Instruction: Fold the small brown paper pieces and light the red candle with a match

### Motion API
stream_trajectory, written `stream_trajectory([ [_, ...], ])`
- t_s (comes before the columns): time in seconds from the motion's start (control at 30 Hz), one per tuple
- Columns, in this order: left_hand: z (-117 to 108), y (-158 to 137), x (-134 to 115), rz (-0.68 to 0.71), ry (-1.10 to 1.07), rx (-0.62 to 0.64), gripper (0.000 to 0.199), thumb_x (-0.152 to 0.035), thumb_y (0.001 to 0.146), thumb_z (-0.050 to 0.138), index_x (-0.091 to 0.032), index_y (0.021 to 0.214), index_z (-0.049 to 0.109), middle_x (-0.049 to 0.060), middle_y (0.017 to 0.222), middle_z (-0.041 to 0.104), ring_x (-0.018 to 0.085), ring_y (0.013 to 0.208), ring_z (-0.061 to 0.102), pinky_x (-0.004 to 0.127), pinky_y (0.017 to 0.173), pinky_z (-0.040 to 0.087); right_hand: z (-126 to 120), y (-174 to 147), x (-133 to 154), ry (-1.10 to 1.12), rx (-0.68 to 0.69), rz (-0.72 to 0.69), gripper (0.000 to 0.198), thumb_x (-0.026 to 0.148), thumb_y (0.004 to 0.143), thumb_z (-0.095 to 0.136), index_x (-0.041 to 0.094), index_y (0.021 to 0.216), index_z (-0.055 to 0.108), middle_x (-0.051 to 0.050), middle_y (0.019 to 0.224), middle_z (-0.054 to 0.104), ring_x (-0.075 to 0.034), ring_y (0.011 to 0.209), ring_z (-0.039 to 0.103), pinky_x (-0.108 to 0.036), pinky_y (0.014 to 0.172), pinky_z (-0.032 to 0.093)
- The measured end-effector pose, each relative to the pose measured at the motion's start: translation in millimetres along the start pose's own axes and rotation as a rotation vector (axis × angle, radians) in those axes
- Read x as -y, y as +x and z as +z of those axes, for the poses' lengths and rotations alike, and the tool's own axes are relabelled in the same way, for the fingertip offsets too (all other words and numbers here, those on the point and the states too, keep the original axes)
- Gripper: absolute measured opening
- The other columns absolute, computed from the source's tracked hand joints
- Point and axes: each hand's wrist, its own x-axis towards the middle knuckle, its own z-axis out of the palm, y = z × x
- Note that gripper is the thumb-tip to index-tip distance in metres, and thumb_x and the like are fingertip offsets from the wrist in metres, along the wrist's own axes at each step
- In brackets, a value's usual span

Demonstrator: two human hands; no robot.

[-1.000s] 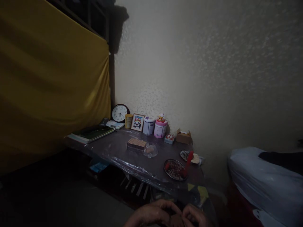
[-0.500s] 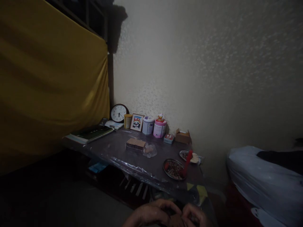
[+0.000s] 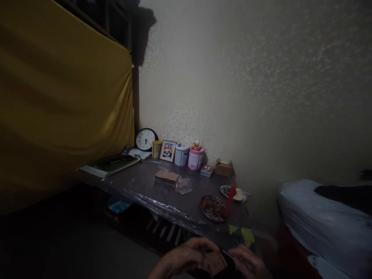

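Note:
At the bottom edge of the view, my left hand [image 3: 186,255] is closed around a small flat brown piece [image 3: 215,262] that looks like card or thin board. My right hand [image 3: 248,261] is just to the right of it, thumb and fingers pinched together. A thin pale edge shows at its fingertips, too small and dark to name. On the table beyond lies a row of thin brown pieces [image 3: 166,177] packed side by side. Next to that row sits a clear plastic bag [image 3: 184,185] with something pale inside.
The plastic-covered table [image 3: 180,205] carries a round plate of small dark bits [image 3: 213,209] with a red spoon [image 3: 230,199]. Behind are another plate [image 3: 225,190] with pale sticks [image 3: 238,194], tins [image 3: 196,158], a cardboard box [image 3: 223,168], a clock [image 3: 145,139] and books [image 3: 113,166].
My right hand has moved right, away from my left hand, opening a gap between them. My left hand has risen slightly, and more of the brown piece shows.

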Motion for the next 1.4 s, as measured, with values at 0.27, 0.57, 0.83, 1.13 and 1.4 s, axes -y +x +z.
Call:
stream_trajectory([
  [0.27, 9.2, 4.4, -6.0, 0.117, -0.143, -0.064, 0.050, -0.005, 0.055, 0.062, -0.014, 0.104, 0.062, 0.009, 0.099, 0.065, 0.018, 0.087, 0.060, 0.026, 0.072, 0.041, 3.5, 6.1, -9.9, 0.132, -0.268, 0.143, 0.018, 0.040, 0.073, 0.055, 0.023, 0.071, 0.059, 0.000, 0.060, 0.060, -0.017, 0.060, 0.060, -0.022, 0.057, 0.048],
  [0.57, 12.6, 4.1, -9.5, 0.171, -0.039, -0.120, 0.048, -0.015, 0.059, 0.070, -0.017, 0.106, 0.062, 0.004, 0.090, 0.066, 0.018, 0.082, 0.058, 0.029, 0.075, 0.039, 29.0, 9.0, 25.1, 0.331, -0.289, 0.213, 0.028, 0.048, 0.065, 0.067, 0.021, 0.062, 0.057, 0.003, 0.058, 0.056, -0.015, 0.059, 0.057, -0.020, 0.057, 0.046],
  [0.83, 16.8, 5.1, -9.8, 0.194, -0.059, -0.141, 0.047, -0.018, 0.059, 0.073, -0.018, 0.104, 0.061, 0.002, 0.086, 0.067, 0.015, 0.077, 0.058, 0.027, 0.075, 0.038, 39.6, 12.6, 42.8, 0.492, -0.361, 0.210, 0.029, 0.044, 0.056, 0.076, 0.020, 0.060, 0.059, 0.002, 0.063, 0.060, -0.016, 0.066, 0.060, -0.019, 0.062, 0.048],
  [1.13, 17.9, 7.5, -8.3, 0.211, -0.050, -0.155, 0.050, -0.022, 0.057, 0.078, -0.020, 0.103, 0.060, 0.001, 0.086, 0.066, 0.014, 0.076, 0.058, 0.026, 0.072, 0.037, 40.2, 16.3, 32.0, 0.576, -0.374, 0.207, 0.028, 0.040, 0.055, 0.078, 0.020, 0.060, 0.060, 0.001, 0.067, 0.065, -0.018, 0.070, 0.063, -0.020, 0.066, 0.051],
  [1.4, 22.1, 5.3, -12.5, 0.212, -0.012, -0.189, 0.046, -0.022, 0.055, 0.079, -0.019, 0.097, 0.061, 0.000, 0.086, 0.064, 0.013, 0.076, 0.055, 0.025, 0.071, 0.037, 40.1, 17.7, 35.6, 0.532, -0.389, 0.148, 0.027, 0.041, 0.055, 0.077, 0.020, 0.058, 0.059, 0.000, 0.067, 0.064, -0.018, 0.068, 0.063, -0.021, 0.065, 0.050],
])
